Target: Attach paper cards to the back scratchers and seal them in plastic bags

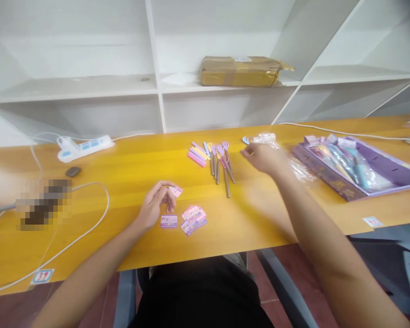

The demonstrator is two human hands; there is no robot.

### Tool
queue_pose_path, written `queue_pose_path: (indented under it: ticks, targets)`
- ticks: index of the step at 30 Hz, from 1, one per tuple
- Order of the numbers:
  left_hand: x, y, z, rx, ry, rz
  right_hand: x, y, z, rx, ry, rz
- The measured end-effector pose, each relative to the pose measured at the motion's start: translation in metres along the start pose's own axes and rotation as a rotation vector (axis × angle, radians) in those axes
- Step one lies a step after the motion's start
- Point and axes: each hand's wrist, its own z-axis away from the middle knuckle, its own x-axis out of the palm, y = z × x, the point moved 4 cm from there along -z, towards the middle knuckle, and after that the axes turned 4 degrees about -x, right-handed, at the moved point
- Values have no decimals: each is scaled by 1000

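Black clothing (198, 296) lies nearest, below the long yellow wooden desk (126, 248) carrying, at right, a purple cardboard tray (396, 157) of plastic-wrapped pieces (361, 172). Slim silvery rods with pastel claw heads (218, 174) lie mid-desk, heads together beside pastel tubes (196, 158), presumably grouped by kind for reach. Printed pink-and-purple cards (193, 219) overlap near the left hand (157, 200), whose grip appears to pinch a small pink card (176, 191), while the right hand's (262, 157) grip, beside a tiny light-blue claw head (245, 140), is too blurred to tell spread from closed.
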Motion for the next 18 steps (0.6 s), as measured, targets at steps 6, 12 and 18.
queue_pose_path:
  ticks: [6,12,18]
  targets:
    - [-4,1,1,23,39,-93,69,-38,-6,74,-45,-69]
    - [-5,0,2,-13,27,-147,86,-18,-10,102,-29,-188]
    - [-5,1,2,-11,22,-159,88,-15,-5,78,-29,-227]
